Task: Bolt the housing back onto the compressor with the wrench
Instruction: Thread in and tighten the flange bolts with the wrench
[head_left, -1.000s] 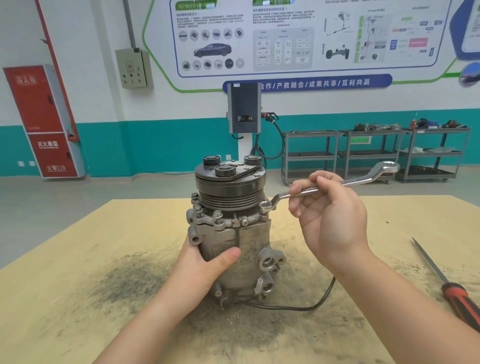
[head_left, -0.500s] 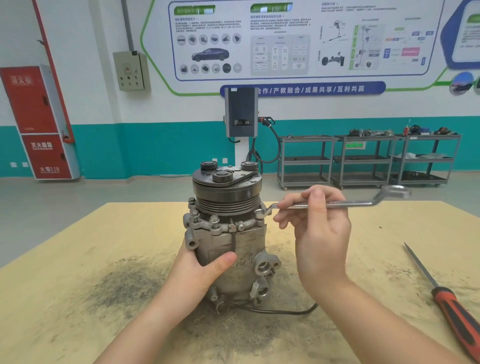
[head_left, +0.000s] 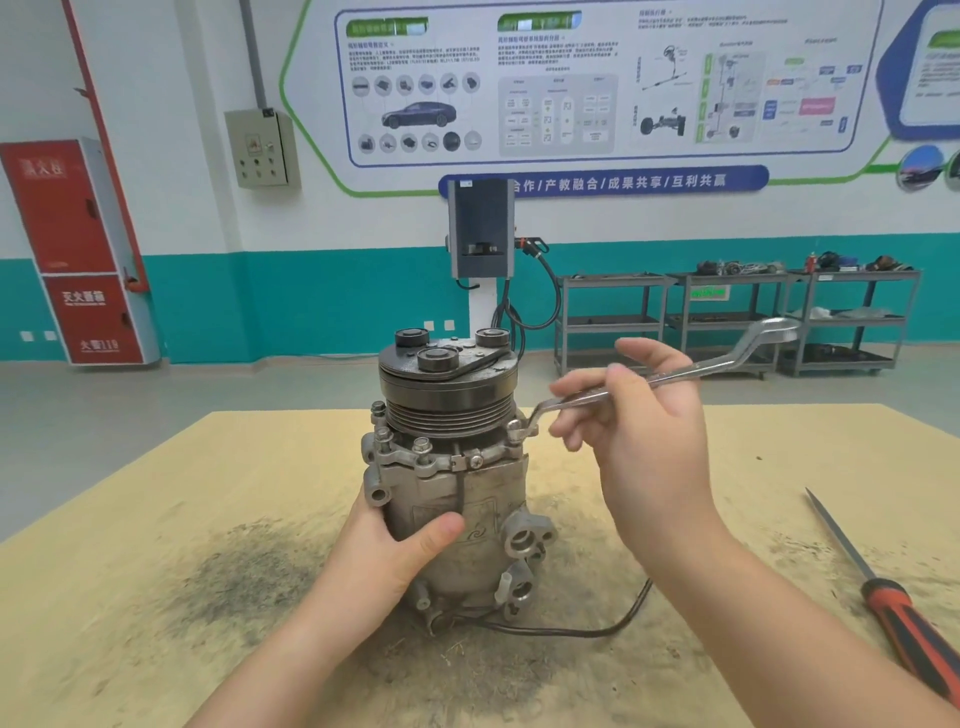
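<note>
- Left hand (head_left: 395, 545): wrapped round the lower body of the compressor (head_left: 457, 499), thumb across the front, fingers curled behind and out of sight; it steadies the unit.
- Compressor stands upright near the middle of the tabletop (head_left: 156, 597), pulley end up, on a dark sooty patch. A black cable (head_left: 597, 626) trails from its base to the right.
- Housing (head_left: 436, 457): seated on the body. Bolts (head_left: 422, 446) on the left and front of the flange are in their holes, heads standing proud; how tight they are I cannot tell.
- Wrench (head_left: 675, 370): ring end on the right-side flange bolt, shaft rising to the right.
- Right hand (head_left: 649, 431): fingers pinch the wrench shaft lightly, some spread loose.
- Judgement: bolts all started, tightening under way; final snugging of each bolt appears left.
- Screwdriver (head_left: 904, 613): far right on the tabletop, untouched.
</note>
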